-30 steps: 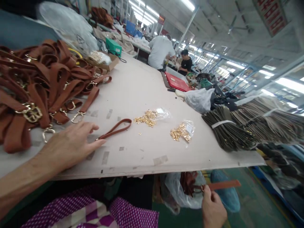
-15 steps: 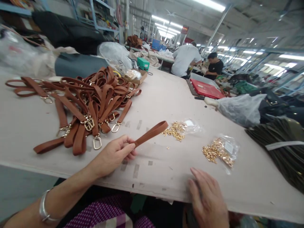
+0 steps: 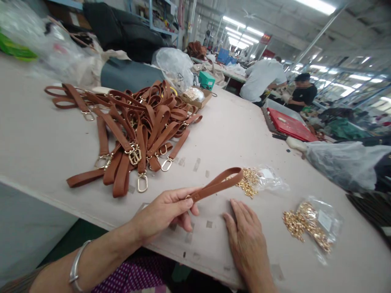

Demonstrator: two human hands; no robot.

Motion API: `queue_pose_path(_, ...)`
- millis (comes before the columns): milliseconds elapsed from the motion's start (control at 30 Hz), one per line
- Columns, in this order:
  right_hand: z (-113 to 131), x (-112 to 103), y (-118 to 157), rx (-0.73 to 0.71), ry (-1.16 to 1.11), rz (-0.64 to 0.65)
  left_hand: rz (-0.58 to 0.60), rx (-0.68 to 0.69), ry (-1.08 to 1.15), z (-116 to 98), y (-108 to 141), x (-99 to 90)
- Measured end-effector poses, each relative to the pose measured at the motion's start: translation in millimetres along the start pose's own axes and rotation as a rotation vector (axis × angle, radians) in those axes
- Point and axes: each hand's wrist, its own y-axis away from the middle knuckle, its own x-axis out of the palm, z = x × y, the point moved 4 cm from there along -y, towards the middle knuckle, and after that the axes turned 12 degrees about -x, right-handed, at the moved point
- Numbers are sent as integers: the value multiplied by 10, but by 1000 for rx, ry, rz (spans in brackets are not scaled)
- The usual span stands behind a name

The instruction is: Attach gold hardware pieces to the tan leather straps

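Observation:
My left hand [image 3: 171,211] pinches a brown leather wrist strap [image 3: 220,183] at its riveted end, so the loop points away to the right above the table. Whatever hangs from that end is hidden by the fingers. My right hand [image 3: 247,236] rests palm down on the table, fingers stretched, just right of the left hand. Beyond it lies a pile of small gold metal fittings [image 3: 249,181] by a clear bag, partly behind the strap loop. A second bag of gold fittings [image 3: 305,224] is farther right. On the left is a heap of similar straps [image 3: 146,126] with gold clasps.
The pale table [image 3: 220,130] has dark tape patches. At its back stand a small open carton [image 3: 203,97] and a green box [image 3: 207,80]. Plastic bags and a red tray [image 3: 288,124] lie along the right edge. Two people [image 3: 264,79] work farther back.
My right hand has moved forward and inward, coming down on the table near my left hand. The strap stays in my left hand. My view has turned left.

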Motion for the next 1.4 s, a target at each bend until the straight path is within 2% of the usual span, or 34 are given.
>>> queue_pose_path(100,2,-100,-15,95,-95,-125,-27,44,-38,5,31,31)
queue_pose_path(167,32,-191,19,247,-225,-191,-72,83,-112,9,67,58)
queue_pose_path(233,108,-251,75,428,-416,-211,-107,127,-192,14,105,105)
queue_pose_path(300,243,-273,120,550,-639,-218,-131,190,-252,20,136,163)
queue_pose_path(367,399,-281,138,592,-851,-282,-147,213,-272,48,152,220)
queue_pose_path(467,580,-255,135,625,-1100,-374,-168,165,-250,122,163,291)
queue_pose_path(567,684,-206,117,675,-1241,-315,-120,153,-214,157,198,376)
queue_pose_path(700,719,-220,121,703,-1262,-258,-53,212,-210,134,268,466)
queue_pose_path(900,727,-242,189,706,-1224,-211,-94,320,-378,103,356,508)
queue_pose_path(1067,771,-257,188,708,-1185,-234,-120,335,-517,117,405,503)
queue_pose_path(1400,877,-267,215,702,-1220,-350,-84,405,-677,260,382,450)
